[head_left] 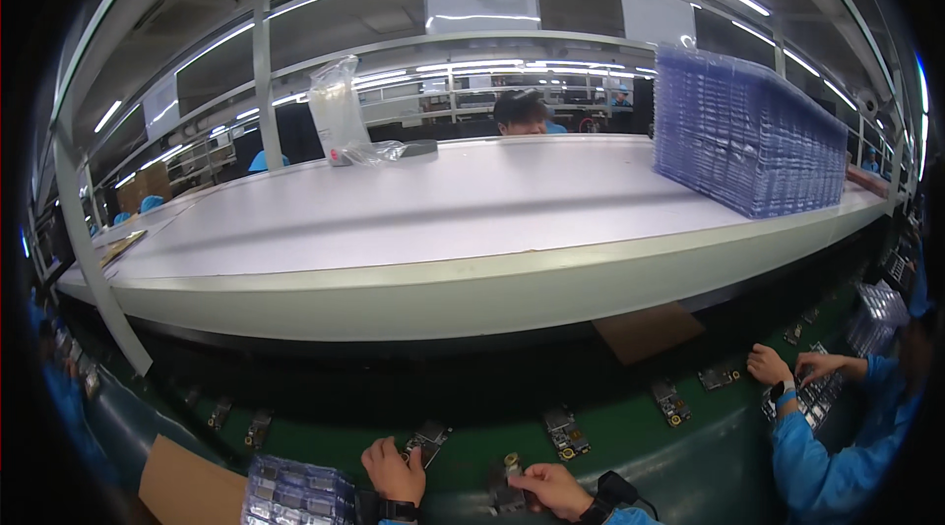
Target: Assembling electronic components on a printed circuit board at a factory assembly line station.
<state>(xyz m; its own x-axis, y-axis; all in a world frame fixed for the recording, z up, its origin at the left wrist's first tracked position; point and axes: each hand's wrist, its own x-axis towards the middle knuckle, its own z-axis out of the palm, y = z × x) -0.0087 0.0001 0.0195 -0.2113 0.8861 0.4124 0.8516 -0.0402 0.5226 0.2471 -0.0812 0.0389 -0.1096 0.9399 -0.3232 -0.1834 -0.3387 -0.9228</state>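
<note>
Head view: a circuit board (425, 441) is pinched in the left hand (394, 471), angled for inspection; a small brass-tipped part (511, 466) is gripped by the right hand (551, 488) above the green belt (630, 436).

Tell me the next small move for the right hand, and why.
Probably lower the small part onto the board just beneath it: the right hand pinches the part right above that board, while the left hand rests on another board.

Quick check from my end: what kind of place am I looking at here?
Most likely an electronics assembly line. Small circuit boards ride a green conveyor belt, a stack of blue plastic trays sits on the white shelf, and a co-worker handles parts alongside.
</note>
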